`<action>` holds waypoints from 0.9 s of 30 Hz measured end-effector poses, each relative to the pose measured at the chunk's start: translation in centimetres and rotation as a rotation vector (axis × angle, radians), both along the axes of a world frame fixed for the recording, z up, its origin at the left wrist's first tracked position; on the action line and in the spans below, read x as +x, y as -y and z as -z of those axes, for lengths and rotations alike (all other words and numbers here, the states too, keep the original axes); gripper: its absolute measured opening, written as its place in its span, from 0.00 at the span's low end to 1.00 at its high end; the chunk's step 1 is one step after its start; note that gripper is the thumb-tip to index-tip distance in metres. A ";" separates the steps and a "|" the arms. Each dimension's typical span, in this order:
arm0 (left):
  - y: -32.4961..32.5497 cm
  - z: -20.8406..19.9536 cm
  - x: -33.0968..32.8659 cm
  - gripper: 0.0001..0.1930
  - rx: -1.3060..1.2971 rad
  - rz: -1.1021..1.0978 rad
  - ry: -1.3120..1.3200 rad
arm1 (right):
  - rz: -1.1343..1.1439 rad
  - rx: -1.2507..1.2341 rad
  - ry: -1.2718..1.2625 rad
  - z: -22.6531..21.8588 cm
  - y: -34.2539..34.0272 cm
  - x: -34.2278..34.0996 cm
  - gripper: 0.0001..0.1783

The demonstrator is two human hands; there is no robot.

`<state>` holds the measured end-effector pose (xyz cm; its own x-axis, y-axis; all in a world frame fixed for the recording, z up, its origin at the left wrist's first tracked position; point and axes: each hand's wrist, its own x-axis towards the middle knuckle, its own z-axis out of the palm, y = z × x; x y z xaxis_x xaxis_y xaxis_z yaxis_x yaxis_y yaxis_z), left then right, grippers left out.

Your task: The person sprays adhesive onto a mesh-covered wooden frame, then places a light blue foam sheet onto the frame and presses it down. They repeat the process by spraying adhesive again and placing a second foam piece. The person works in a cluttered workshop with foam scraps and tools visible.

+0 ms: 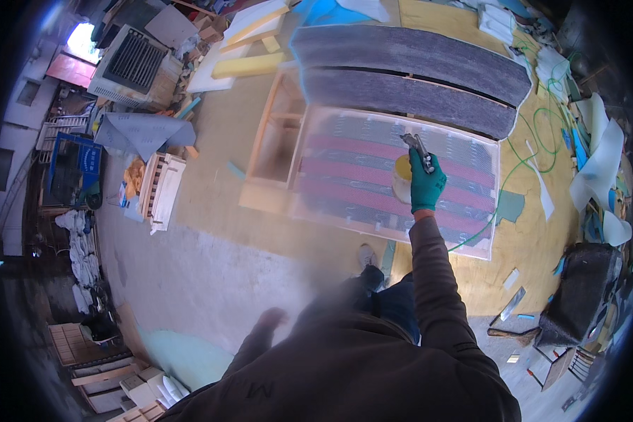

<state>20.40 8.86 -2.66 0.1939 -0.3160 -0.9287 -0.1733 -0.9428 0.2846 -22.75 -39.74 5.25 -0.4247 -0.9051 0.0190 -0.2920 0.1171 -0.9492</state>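
My right hand [427,184], in a green glove, is closed around a metal spray gun [420,153]. A pale cup with a yellowish rim [402,179] hangs below the gun. Both are held over a wooden frame panel [394,226] covered with grey and pink bands and rows of wavy springs. My left hand [276,316] hangs low at my side, away from the panel; it looks bare, and its fingers are too blurred to read. Beyond the panel lie dark grey padded pieces [415,63] with a gap between them.
A thin green hose [508,176] loops over the floor at right. An open wooden box frame [278,141] adjoins the panel's left side. Yellow foam strips [247,65] lie at the back left. A broom [515,334] and a black wrapped bundle [582,292] lie at right.
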 end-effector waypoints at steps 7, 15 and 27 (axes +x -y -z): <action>1.0 0.4 -0.2 0.18 -0.041 -0.010 -0.027 | 0.070 -0.024 -0.024 1.1 -0.6 -3.0 0.20; 2.7 -0.2 -1.5 0.17 -0.027 0.057 -0.016 | 0.121 -0.028 0.064 2.0 -1.3 -7.4 0.18; 4.8 -0.4 -6.2 0.17 -0.018 0.153 0.023 | 0.195 -0.026 0.123 1.6 -2.1 -15.5 0.19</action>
<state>14.24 4.08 -2.22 0.1637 -0.3604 -0.9183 -0.3213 -0.8996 0.2958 -38.23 -37.60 3.68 -0.5919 -0.8057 -0.0210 -0.1484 0.1346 -0.9797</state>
